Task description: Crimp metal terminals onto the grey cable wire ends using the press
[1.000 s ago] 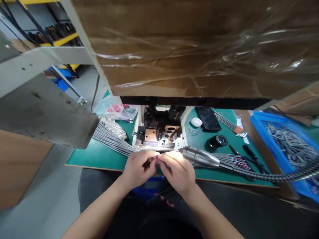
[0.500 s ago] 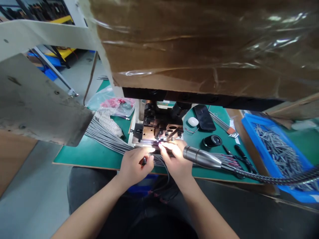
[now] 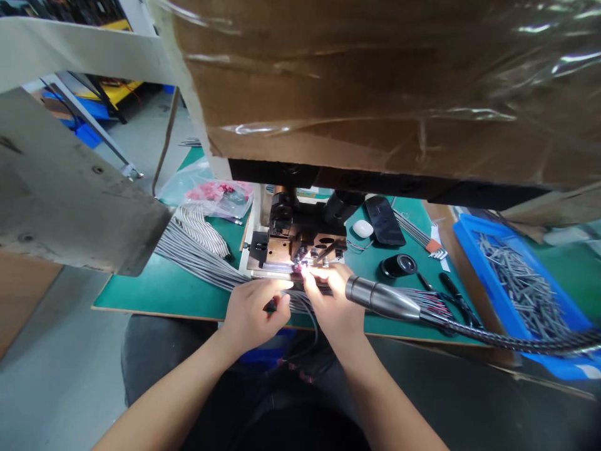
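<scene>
My right hand (image 3: 339, 307) is at the front of a crimping-type bench machine (image 3: 282, 250), under a bright light. Its thumb and forefinger are closed on a small pink part (image 3: 298, 268) at the tooling; the detail there is washed out by glare. To its left, my left hand (image 3: 256, 313) hovers by the machine's front edge, forefinger stretched toward the right, thumb apart from it and the other fingers curled out of sight. Nothing shows between its thumb and forefinger. A grey cable (image 3: 313, 322) hangs down between the hands, its upper end hidden.
A metal gooseneck lamp (image 3: 382, 297) reaches in beside my right hand. Grey cables (image 3: 197, 260) lie left on the green table (image 3: 141, 291). A bag of pink parts (image 3: 218, 191), phone (image 3: 385, 220), black cylinder (image 3: 398, 265) and blue bin (image 3: 474, 241) stand around. A cardboard-covered machine head (image 3: 352, 94) hangs above.
The view has shifted slightly. Both hands keep nearly the same place and pose at the machine; the pink part under the light shows a little more clearly now.
</scene>
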A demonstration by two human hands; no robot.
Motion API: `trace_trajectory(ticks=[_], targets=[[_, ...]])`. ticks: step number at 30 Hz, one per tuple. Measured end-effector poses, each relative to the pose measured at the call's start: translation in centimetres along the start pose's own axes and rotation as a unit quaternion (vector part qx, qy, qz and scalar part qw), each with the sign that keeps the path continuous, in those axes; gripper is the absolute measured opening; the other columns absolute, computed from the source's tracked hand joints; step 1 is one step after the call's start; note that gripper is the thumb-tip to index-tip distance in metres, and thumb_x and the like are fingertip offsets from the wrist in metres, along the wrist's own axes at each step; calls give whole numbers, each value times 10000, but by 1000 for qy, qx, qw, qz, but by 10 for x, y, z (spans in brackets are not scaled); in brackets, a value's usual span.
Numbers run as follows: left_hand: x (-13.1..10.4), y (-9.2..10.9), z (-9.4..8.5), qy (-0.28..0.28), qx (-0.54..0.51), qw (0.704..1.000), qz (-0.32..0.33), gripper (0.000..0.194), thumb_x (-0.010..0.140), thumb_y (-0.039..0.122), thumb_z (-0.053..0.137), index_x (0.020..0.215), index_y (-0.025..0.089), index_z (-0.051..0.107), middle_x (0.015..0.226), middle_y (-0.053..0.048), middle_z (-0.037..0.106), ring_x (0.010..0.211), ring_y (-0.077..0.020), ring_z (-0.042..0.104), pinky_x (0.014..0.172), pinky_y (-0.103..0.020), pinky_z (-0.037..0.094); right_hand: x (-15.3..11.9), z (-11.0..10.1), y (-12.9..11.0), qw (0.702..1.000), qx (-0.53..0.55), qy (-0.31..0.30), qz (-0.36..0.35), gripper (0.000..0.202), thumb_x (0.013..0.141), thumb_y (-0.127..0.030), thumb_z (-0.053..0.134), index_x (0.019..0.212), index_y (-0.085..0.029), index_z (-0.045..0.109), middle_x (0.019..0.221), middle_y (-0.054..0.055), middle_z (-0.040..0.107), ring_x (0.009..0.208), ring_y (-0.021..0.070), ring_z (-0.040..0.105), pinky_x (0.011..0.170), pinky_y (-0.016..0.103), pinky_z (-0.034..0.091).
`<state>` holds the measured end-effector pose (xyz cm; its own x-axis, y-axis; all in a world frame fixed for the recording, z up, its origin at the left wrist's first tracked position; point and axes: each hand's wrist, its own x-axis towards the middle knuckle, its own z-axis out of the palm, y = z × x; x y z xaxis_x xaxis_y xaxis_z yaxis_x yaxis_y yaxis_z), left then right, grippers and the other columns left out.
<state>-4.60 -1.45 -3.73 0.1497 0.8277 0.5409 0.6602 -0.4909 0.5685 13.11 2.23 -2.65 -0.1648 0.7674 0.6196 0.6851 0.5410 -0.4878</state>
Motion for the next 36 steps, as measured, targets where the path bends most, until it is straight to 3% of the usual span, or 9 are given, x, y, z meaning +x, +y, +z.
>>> trace_trajectory(ticks=[5, 13, 17, 22, 25, 29, 31, 33, 36], targets=[[1, 1, -1, 0, -2, 1000, 7, 103, 863, 136, 574, 773, 180, 599, 619, 20, 584, 576, -141, 559, 586, -274, 424, 6, -9, -4, 998, -37, -53, -3, 168, 968, -246, 622, 806, -202, 611, 796, 33, 646, 820, 216, 619, 808, 366, 479], [0, -1, 0, 4, -12, 1000, 10, 118, 858, 134, 594, 933, 145, 683, 667, 7, 658, 619, -154, 621, 638, -277, 481, 22, -8, -8, 977, 19, -76, 201, 397, 823, -380, 751, 610, -224, 454, 584, -54, 486, 553, 129, 468, 545, 274, 373], [0, 0, 0, 4, -4, 1000, 10, 108, 866, 144, 586, 908, 147, 685, 669, 2, 664, 614, -158, 622, 626, -281, 480, 24, -6, -6, 979, 25, -69, 193, 445, 806, -365, 737, 576, -233, 380, 555, -54, 448, 537, 125, 443, 524, 269, 346], [2, 0, -1, 11, 4, 1000, 21, 140, 866, 138, 594, 962, 146, 695, 716, -5, 702, 674, -161, 671, 677, -272, 510, 24, 2, 3, 980, 59, -102, 161, 265, 818, -334, 684, 648, -222, 514, 585, -39, 522, 550, 136, 475, 527, 269, 361], [0, -1, -1, 5, 24, 999, 45, 148, 871, 128, 599, 980, 153, 695, 709, 4, 705, 673, -160, 679, 684, -269, 513, 18, 1, 0, 988, 35, -72, 128, 231, 838, -302, 675, 679, -218, 531, 654, -13, 569, 632, 163, 540, 605, 294, 430], [-6, 0, 3, -7, 95, 991, 97, 126, 865, 118, 634, 971, 168, 681, 792, -12, 744, 700, -181, 691, 707, -297, 515, -17, -13, 4, 998, 44, -34, -14, 33, 866, -192, 641, 887, -217, 639, 847, 31, 696, 809, 198, 652, 776, 342, 521], [-9, 1, 7, -2, 135, 981, 140, 158, 850, 118, 669, 1003, 159, 672, 821, -26, 752, 714, -197, 692, 733, -318, 524, -48, -22, 13, 995, 62, -10, -75, 174, 831, -125, 625, 967, -231, 651, 867, 32, 710, 799, 193, 669, 757, 340, 544], [-10, 6, 12, -7, 162, 968, 190, 221, 849, 125, 690, 1068, 140, 661, 857, -48, 754, 757, -216, 696, 766, -338, 535, -83, -29, 24, 991, 97, 14, -91, 298, 783, -91, 608, 1044, -227, 654, 911, 57, 709, 848, 210, 686, 777, 363, 574], [-5, 20, 25, -54, 153, 956, 246, 279, 893, 133, 652, 1171, 119, 630, 1002, -103, 749, 929, -249, 697, 848, -363, 547, -128, -31, 28, 986, 158, 14, -57, 487, 762, -105, 565, 1235, -209, 613, 1151, 127, 699, 1176, 292, 648, 955, 476, 572]])
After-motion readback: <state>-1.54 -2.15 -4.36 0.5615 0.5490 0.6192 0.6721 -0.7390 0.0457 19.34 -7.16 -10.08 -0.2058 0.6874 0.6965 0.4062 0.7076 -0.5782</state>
